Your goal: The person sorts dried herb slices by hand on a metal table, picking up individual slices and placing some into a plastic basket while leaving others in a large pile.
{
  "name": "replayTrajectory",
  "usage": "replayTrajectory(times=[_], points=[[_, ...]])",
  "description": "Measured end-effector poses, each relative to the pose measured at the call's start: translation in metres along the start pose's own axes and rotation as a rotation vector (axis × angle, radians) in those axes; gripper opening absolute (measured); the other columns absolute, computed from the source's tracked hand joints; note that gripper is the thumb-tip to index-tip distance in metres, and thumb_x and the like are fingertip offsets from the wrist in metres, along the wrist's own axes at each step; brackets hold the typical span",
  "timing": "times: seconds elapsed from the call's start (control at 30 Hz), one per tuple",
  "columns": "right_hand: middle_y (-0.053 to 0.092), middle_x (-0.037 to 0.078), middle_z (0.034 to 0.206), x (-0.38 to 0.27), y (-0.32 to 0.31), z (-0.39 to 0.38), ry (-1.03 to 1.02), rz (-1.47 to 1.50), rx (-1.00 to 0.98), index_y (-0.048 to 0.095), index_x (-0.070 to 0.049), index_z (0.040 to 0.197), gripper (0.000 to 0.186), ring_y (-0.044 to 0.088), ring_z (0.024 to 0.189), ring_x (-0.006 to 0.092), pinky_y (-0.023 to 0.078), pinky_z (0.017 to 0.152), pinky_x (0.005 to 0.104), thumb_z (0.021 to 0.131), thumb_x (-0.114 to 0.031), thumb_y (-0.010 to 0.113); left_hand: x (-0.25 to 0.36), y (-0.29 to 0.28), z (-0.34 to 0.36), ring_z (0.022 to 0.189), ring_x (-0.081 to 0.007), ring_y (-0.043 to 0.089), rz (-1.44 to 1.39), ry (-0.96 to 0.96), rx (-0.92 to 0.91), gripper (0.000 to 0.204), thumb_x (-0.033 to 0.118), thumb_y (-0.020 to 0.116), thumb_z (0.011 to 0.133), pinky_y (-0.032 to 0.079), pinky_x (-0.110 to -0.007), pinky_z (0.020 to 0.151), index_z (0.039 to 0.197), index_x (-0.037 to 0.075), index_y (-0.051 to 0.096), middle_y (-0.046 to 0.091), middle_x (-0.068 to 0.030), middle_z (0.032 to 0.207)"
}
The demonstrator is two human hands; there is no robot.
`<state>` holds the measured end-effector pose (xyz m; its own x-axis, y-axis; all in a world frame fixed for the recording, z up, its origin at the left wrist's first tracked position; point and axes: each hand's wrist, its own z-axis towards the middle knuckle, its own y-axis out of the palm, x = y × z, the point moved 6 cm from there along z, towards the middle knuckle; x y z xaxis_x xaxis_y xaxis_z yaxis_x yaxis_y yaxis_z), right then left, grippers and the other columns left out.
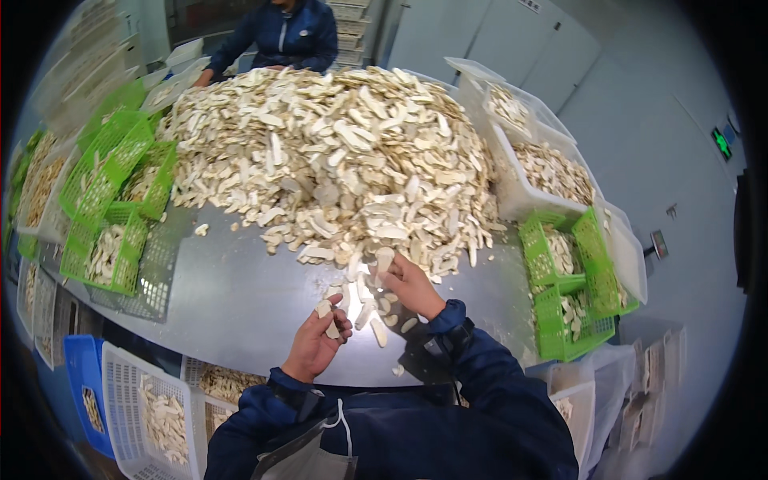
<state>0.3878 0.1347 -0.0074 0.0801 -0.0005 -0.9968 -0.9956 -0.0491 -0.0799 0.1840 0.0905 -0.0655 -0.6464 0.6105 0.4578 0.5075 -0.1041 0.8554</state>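
Note:
A large heap of pale sliced mushroom pieces (336,152) covers the far half of a grey metal table (232,296). My left hand (316,344) is closed around a couple of pale slices (326,314) just above the table's near edge. My right hand (410,284) reaches into the near fringe of the heap, its fingers pinching a slice (384,260). Several loose slices (372,316) lie on the table between the two hands. Both forearms wear dark blue sleeves.
Green baskets (112,172) with slices stand at the table's left, more green baskets (572,288) at its right. White crates (532,172) holding slices sit at the right rear, others (152,416) and a blue crate (84,384) below the near edge. A person in blue (280,36) works across the table.

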Motion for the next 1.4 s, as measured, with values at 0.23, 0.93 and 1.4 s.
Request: replayTrajectory(times=[0.23, 0.93, 1.4], points=[[0.072, 0.008, 0.108, 0.008, -0.032, -0.024, 0.181, -0.038, -0.015, 0.045, 0.004, 0.137, 0.044, 0.064, 0.092, 0.0087, 0.051, 0.077, 0.023, 0.099, -0.01, 0.059, -0.019, 0.014, 0.017, 0.115, -0.0262, 0.06, 0.034, -0.012, -0.031, 0.042, 0.021, 0.045, 0.106, 0.05, -0.042, 0.101, 0.144, 0.006, 0.041, 0.062, -0.0087, 0.119], [0.061, 0.012, 0.125, -0.034, -0.055, -0.09, -0.501, -1.209, 0.081, 0.068, -0.011, 0.111, 0.025, 0.056, 0.119, 0.034, 0.047, 0.098, 0.0439, 0.086, -0.016, 0.068, -0.002, -0.009, 0.007, 0.106, -0.0216, 0.064, -0.179, 0.044, 0.028, 0.051, 0.026, 0.059, 0.101, 0.048, -0.044, 0.104, 0.146, 0.01, 0.042, 0.064, -0.0047, 0.113], [0.063, 0.009, 0.123, -0.023, -0.011, -0.079, -0.53, -1.113, -0.158, 0.067, -0.013, 0.112, 0.027, 0.054, 0.123, 0.0312, 0.043, 0.104, 0.0439, 0.086, -0.019, 0.068, 0.0, 0.005, 0.003, 0.08, -0.0131, 0.052, -0.001, 0.076, -0.083, 0.05, 0.031, 0.074, 0.091, 0.047, -0.036, 0.084, 0.13, 0.01, 0.05, 0.048, 0.0028, 0.084]])
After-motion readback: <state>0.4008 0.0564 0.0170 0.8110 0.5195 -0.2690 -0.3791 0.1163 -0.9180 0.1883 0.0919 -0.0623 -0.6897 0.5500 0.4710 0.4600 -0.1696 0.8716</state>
